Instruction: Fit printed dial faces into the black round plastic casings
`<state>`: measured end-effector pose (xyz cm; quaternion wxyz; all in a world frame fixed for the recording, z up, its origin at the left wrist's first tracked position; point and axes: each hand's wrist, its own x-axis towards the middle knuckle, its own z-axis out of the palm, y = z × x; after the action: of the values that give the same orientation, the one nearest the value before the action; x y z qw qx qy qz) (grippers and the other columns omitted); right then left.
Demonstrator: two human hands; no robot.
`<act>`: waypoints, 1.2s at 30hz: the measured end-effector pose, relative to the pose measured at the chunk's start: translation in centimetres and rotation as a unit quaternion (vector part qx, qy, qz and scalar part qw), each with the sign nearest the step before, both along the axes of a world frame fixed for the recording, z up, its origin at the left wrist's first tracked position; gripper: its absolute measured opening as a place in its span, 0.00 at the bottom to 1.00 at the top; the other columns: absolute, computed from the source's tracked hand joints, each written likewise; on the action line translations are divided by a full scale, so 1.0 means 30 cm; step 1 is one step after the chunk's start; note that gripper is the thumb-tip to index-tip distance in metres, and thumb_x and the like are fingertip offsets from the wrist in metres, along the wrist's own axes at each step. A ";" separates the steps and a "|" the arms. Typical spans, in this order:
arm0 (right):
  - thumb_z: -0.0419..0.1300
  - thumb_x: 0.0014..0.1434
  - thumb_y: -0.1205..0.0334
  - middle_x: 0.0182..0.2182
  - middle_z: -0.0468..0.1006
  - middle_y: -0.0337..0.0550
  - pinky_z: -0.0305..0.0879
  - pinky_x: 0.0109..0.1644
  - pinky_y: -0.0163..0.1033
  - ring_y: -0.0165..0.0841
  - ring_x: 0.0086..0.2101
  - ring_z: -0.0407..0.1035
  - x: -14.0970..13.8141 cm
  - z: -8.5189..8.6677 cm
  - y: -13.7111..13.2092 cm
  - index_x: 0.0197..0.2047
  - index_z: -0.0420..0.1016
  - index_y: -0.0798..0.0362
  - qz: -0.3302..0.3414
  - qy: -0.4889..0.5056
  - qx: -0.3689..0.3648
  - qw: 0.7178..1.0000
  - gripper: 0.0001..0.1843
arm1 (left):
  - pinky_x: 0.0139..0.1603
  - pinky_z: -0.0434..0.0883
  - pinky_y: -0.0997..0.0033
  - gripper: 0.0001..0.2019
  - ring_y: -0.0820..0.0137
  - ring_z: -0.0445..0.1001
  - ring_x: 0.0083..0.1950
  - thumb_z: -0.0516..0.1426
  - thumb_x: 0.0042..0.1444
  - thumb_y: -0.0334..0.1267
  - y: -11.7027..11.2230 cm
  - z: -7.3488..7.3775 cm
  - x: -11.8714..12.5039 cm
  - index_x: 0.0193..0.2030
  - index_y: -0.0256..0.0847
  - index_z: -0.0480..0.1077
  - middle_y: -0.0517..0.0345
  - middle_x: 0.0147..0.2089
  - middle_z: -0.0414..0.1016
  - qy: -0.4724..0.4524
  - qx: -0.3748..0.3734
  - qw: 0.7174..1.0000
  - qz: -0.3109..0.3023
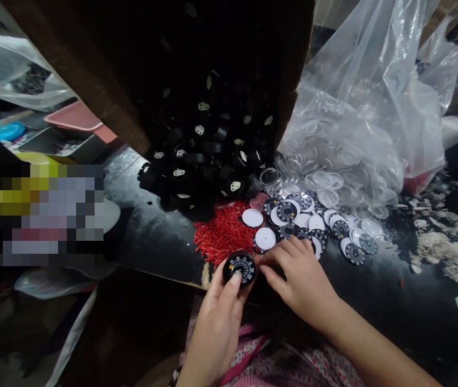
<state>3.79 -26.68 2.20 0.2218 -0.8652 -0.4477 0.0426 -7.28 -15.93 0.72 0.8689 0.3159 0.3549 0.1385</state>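
Dim; heavy shadows (some glare)

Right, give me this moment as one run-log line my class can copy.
left hand: holds black dial | right hand: beside it, hold unclear | ahead: red pieces, printed discs, clear plastic pieces

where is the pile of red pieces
Near the middle of the head view, the red pile lies on the dark table, just beyond the left hand and left of the black and white discs.
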 end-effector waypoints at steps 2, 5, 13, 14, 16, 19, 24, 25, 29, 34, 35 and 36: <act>0.60 0.63 0.61 0.36 0.77 0.43 0.53 0.44 0.45 0.40 0.39 0.65 -0.006 -0.002 -0.011 0.37 0.73 0.52 -0.002 -0.004 0.011 1.000 0.04 | 0.65 0.66 0.56 0.24 0.59 0.72 0.61 0.61 0.56 0.39 -0.003 -0.001 0.008 0.60 0.45 0.66 0.52 0.52 0.79 0.001 0.000 1.000 0.004; 0.59 0.64 0.62 0.33 0.76 0.41 0.52 0.43 0.45 0.40 0.37 0.64 -0.008 0.002 -0.031 0.35 0.72 0.51 -0.013 -0.003 0.039 0.999 0.05 | 0.64 0.66 0.56 0.22 0.59 0.73 0.60 0.61 0.56 0.40 0.005 -0.002 0.015 0.58 0.44 0.68 0.51 0.51 0.80 0.000 0.002 1.000 -0.005; 0.58 0.64 0.66 0.36 0.75 0.38 0.56 0.45 0.43 0.35 0.38 0.65 -0.030 0.045 -0.031 0.36 0.71 0.49 -0.028 0.181 0.138 0.973 0.04 | 0.60 0.69 0.58 0.16 0.60 0.74 0.57 0.59 0.58 0.40 -0.004 -0.006 0.048 0.53 0.49 0.69 0.54 0.54 0.77 0.030 0.106 0.991 -0.070; 0.58 0.63 0.66 0.35 0.75 0.38 0.56 0.44 0.43 0.36 0.38 0.65 -0.033 0.047 -0.028 0.35 0.71 0.49 -0.039 0.178 0.132 0.974 0.04 | 0.60 0.69 0.58 0.15 0.59 0.74 0.57 0.59 0.57 0.40 -0.010 -0.011 0.049 0.52 0.49 0.70 0.55 0.53 0.77 0.031 0.112 0.990 -0.080; 0.58 0.62 0.66 0.34 0.74 0.38 0.56 0.43 0.43 0.36 0.37 0.65 -0.035 0.051 -0.025 0.33 0.71 0.49 -0.052 0.173 0.121 0.976 0.05 | 0.61 0.68 0.59 0.15 0.61 0.74 0.56 0.59 0.57 0.41 -0.018 -0.024 0.045 0.52 0.50 0.70 0.58 0.53 0.77 0.033 0.136 0.986 -0.087; 0.58 0.62 0.66 0.34 0.72 0.38 0.57 0.43 0.43 0.35 0.37 0.65 -0.034 0.057 -0.027 0.33 0.70 0.49 -0.050 0.178 0.122 0.975 0.05 | 0.62 0.66 0.60 0.16 0.63 0.74 0.56 0.59 0.59 0.43 -0.022 -0.033 0.030 0.54 0.52 0.69 0.60 0.53 0.77 0.026 0.181 0.977 -0.107; 0.56 0.63 0.67 0.35 0.71 0.38 0.59 0.44 0.42 0.34 0.38 0.66 -0.037 0.068 -0.035 0.34 0.70 0.49 -0.043 0.205 0.149 0.966 0.06 | 0.57 0.70 0.67 0.14 0.65 0.75 0.54 0.59 0.59 0.43 -0.012 0.002 0.017 0.51 0.50 0.70 0.60 0.51 0.77 0.015 0.232 0.964 -0.129; 0.56 0.63 0.67 0.35 0.71 0.38 0.59 0.44 0.41 0.34 0.38 0.66 -0.040 0.069 -0.036 0.34 0.70 0.49 -0.041 0.209 0.159 0.964 0.06 | 0.55 0.71 0.69 0.12 0.65 0.75 0.53 0.59 0.59 0.42 -0.011 0.011 0.017 0.50 0.50 0.71 0.60 0.50 0.78 0.018 0.248 0.960 -0.130; 0.56 0.63 0.69 0.32 0.71 0.38 0.60 0.43 0.40 0.33 0.36 0.66 -0.058 0.073 -0.041 0.33 0.69 0.49 -0.036 0.211 0.176 0.961 0.07 | 0.50 0.73 0.70 0.10 0.64 0.77 0.50 0.60 0.57 0.40 -0.008 0.027 0.017 0.47 0.48 0.72 0.59 0.47 0.79 0.034 0.302 0.944 -0.126; 0.56 0.63 0.70 0.30 0.72 0.37 0.58 0.38 0.37 0.32 0.33 0.64 -0.087 0.074 -0.048 0.30 0.67 0.50 -0.059 0.227 0.182 0.955 0.09 | 0.51 0.72 0.70 0.12 0.64 0.78 0.48 0.60 0.56 0.37 -0.006 0.030 0.008 0.47 0.49 0.74 0.60 0.47 0.80 0.057 0.368 0.921 -0.117; 0.56 0.63 0.70 0.30 0.72 0.37 0.58 0.37 0.37 0.32 0.33 0.64 -0.093 0.074 -0.048 0.30 0.66 0.50 -0.064 0.232 0.185 0.953 0.10 | 0.51 0.72 0.71 0.12 0.64 0.78 0.48 0.60 0.56 0.36 -0.005 0.034 0.005 0.47 0.50 0.74 0.60 0.46 0.80 0.059 0.381 0.915 -0.117; 0.56 0.63 0.69 0.30 0.72 0.37 0.59 0.37 0.37 0.32 0.34 0.64 -0.099 0.073 -0.047 0.30 0.67 0.50 -0.069 0.238 0.190 0.950 0.10 | 0.51 0.71 0.72 0.12 0.65 0.78 0.48 0.60 0.56 0.35 -0.003 0.038 0.000 0.47 0.51 0.75 0.61 0.46 0.80 0.060 0.392 0.911 -0.117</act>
<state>0.83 -28.10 4.39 0.4847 -0.8003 -0.3214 0.1459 -7.26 -16.02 1.85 0.6623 0.6780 0.2843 0.1442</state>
